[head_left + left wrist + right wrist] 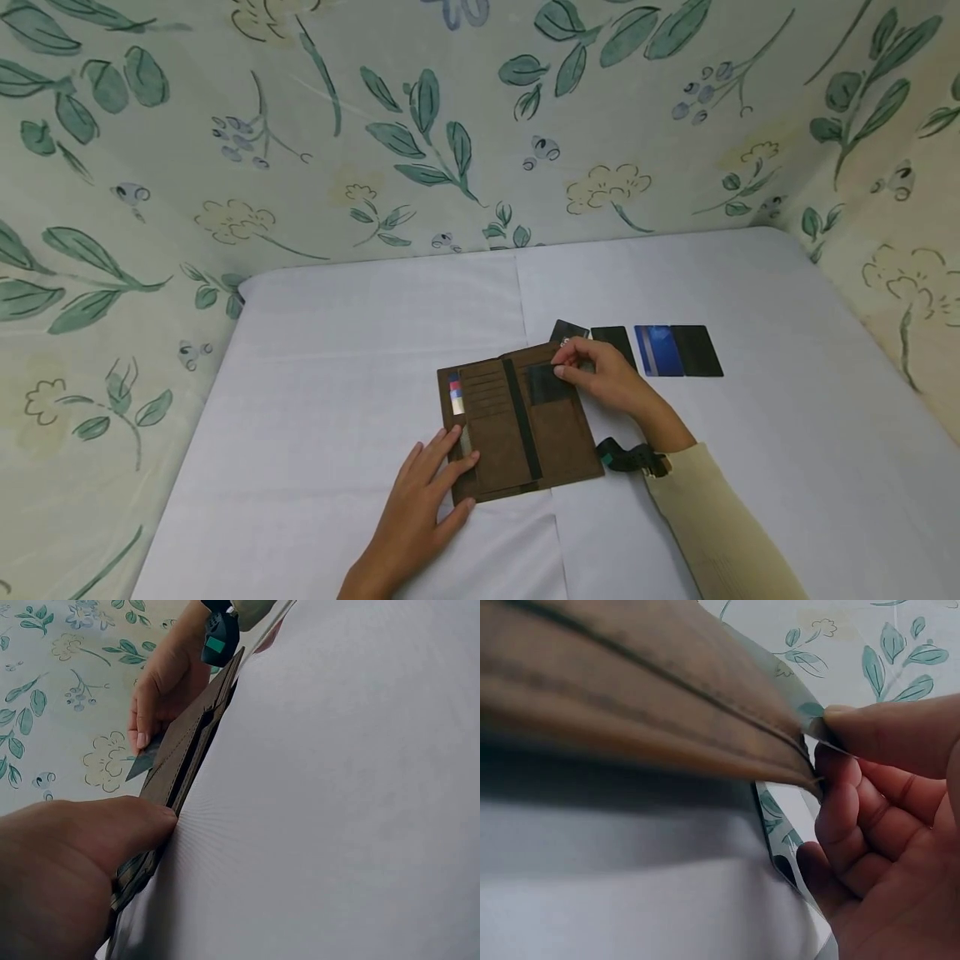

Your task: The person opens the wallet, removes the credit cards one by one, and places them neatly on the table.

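A brown wallet (pixel 495 454) lies unfolded on the white-covered table, with a dark band down its middle and card slots on its left half. My right hand (pixel 617 382) pinches a dark glossy card (pixel 547 386) between thumb and fingers over the wallet's upper right half. In the right wrist view the card (pixel 814 726) shows beside the wallet edge, under the thumb; how far it sits in a slot I cannot tell. My left hand (pixel 420 510) rests with spread fingers on the wallet's lower left edge, its thumb (pixel 142 825) against the near edge.
Beyond the wallet's right side lie a dark card with light print (pixel 567 329), a black card (pixel 615 340), a blue card (pixel 658 350) and another black card (pixel 697 350). A colourful strip (pixel 456 395) shows in the wallet's left pocket. Floral cloth (pixel 420 133) hangs behind the table.
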Available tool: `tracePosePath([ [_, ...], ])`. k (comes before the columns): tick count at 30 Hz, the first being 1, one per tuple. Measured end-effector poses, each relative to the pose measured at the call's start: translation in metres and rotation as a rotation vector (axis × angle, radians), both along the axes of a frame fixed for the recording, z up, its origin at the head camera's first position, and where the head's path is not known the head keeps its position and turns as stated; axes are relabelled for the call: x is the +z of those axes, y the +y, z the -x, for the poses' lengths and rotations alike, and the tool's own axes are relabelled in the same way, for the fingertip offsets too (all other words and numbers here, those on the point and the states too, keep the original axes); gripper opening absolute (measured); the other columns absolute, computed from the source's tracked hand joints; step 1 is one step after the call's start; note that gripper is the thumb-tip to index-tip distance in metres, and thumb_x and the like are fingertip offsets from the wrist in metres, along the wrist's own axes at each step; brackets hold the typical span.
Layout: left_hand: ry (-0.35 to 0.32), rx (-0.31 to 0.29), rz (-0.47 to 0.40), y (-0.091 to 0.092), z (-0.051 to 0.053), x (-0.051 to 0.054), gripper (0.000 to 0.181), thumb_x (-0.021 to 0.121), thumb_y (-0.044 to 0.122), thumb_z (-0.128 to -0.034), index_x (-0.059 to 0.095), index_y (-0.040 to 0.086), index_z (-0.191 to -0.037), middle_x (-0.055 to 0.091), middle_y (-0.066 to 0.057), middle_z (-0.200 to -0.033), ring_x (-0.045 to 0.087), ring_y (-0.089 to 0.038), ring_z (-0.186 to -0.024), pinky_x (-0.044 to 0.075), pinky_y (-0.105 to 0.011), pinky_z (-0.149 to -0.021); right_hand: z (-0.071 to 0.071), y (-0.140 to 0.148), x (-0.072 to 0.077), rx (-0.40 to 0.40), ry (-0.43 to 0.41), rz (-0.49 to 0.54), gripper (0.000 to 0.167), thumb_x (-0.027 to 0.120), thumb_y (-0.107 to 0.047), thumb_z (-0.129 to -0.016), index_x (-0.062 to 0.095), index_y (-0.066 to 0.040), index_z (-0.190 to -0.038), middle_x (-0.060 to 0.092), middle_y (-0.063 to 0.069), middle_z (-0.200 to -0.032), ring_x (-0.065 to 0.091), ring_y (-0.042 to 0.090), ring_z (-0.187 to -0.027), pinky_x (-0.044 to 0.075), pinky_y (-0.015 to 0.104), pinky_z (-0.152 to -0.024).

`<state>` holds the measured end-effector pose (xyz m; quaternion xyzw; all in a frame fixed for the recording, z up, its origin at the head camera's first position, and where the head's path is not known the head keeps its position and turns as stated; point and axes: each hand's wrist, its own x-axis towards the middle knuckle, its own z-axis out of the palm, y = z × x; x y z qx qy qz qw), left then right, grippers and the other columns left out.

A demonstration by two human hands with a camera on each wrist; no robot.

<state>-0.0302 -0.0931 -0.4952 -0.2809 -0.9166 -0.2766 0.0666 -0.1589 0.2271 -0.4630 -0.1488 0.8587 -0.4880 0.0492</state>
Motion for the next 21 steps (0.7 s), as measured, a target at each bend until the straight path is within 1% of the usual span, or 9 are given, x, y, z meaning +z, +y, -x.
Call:
tracePosePath([
  [3, -0.012, 0.001, 0.008, -0.001, 0.000, 0.000, 0.051, 0.066, 0.035, -0.0894, 0.054, 0.026, -0.138, 0.030, -0.002, -0.156, 0.027, -0.026, -0.143, 0.023, -0.055, -0.112, 0.001, 0.000, -0.001, -0.010, 0.012, -0.001, 0.007, 0.068, -0.011, -0.089, 0.067, -0.009, -0.096, 0.063, 0.003, -0.087, 0.056, 0.019, -0.082, 0.046, 0.031, -0.074],
  [6, -0.010, -0.001, 0.006, -0.001, 0.000, 0.001, 0.051, 0.066, 0.035, -0.0895, 0.054, 0.026, -0.138, 0.031, -0.002, -0.156, 0.028, -0.026, -0.143, 0.023, -0.055, -0.111, 0.001, 0.001, -0.001, -0.038, 0.016, -0.009, 0.006, 0.069, -0.010, -0.089, 0.068, -0.010, -0.095, 0.063, 0.002, -0.086, 0.056, 0.019, -0.081, 0.047, 0.030, -0.071],
  [11, 0.012, -0.005, 0.001, 0.001, 0.000, 0.002, 0.050, 0.067, 0.033, -0.0891, 0.054, 0.025, -0.137, 0.032, -0.004, -0.155, 0.030, -0.028, -0.142, 0.025, -0.056, -0.111, 0.001, 0.001, 0.004, -0.088, 0.030, -0.020, 0.008, 0.070, -0.012, -0.089, 0.069, -0.009, -0.096, 0.065, 0.003, -0.087, 0.056, 0.020, -0.083, 0.047, 0.035, -0.078],
  [13, 0.027, -0.010, 0.001, 0.001, 0.000, 0.002, 0.050, 0.067, 0.032, -0.0887, 0.055, 0.025, -0.137, 0.033, -0.005, -0.155, 0.031, -0.029, -0.141, 0.026, -0.057, -0.110, 0.000, 0.000, 0.005, -0.109, 0.029, -0.028, 0.009, 0.070, -0.013, -0.088, 0.070, -0.009, -0.097, 0.066, 0.003, -0.087, 0.056, 0.019, -0.083, 0.047, 0.035, -0.078],
  [15, 0.038, -0.016, 0.000, 0.002, 0.000, 0.003, 0.049, 0.068, 0.030, -0.0884, 0.056, 0.023, -0.136, 0.034, -0.006, -0.154, 0.032, -0.030, -0.141, 0.026, -0.058, -0.109, -0.001, -0.001, 0.007, -0.121, 0.024, -0.035, 0.009, 0.070, -0.013, -0.089, 0.070, -0.009, -0.097, 0.066, 0.003, -0.087, 0.056, 0.019, -0.082, 0.048, 0.032, -0.075],
  [17, 0.048, -0.020, 0.005, 0.002, 0.000, 0.003, 0.049, 0.068, 0.029, -0.0884, 0.057, 0.022, -0.135, 0.035, -0.007, -0.154, 0.032, -0.031, -0.141, 0.027, -0.058, -0.108, -0.002, -0.002, 0.009, -0.115, 0.024, -0.030, 0.009, 0.070, -0.012, -0.088, 0.070, -0.008, -0.097, 0.065, 0.004, -0.086, 0.055, 0.020, -0.079, 0.048, 0.029, -0.070],
  [18, 0.044, -0.020, 0.008, 0.001, 0.000, 0.003, 0.048, 0.068, 0.029, -0.0887, 0.057, 0.022, -0.135, 0.034, -0.007, -0.154, 0.031, -0.030, -0.141, 0.027, -0.058, -0.108, -0.002, -0.004, 0.010, -0.109, 0.025, -0.024, 0.009, 0.070, -0.011, -0.088, 0.070, -0.008, -0.097, 0.065, 0.004, -0.086, 0.055, 0.021, -0.077, 0.047, 0.028, -0.067],
  [21, 0.028, -0.021, 0.020, 0.000, -0.001, 0.004, 0.048, 0.067, 0.028, -0.0894, 0.057, 0.022, -0.136, 0.034, -0.007, -0.154, 0.030, -0.031, -0.141, 0.026, -0.059, -0.109, -0.002, -0.007, 0.013, -0.083, 0.028, -0.024, 0.009, 0.069, -0.011, -0.089, 0.070, -0.007, -0.097, 0.065, 0.004, -0.085, 0.055, 0.021, -0.075, 0.047, 0.025, -0.064],
])
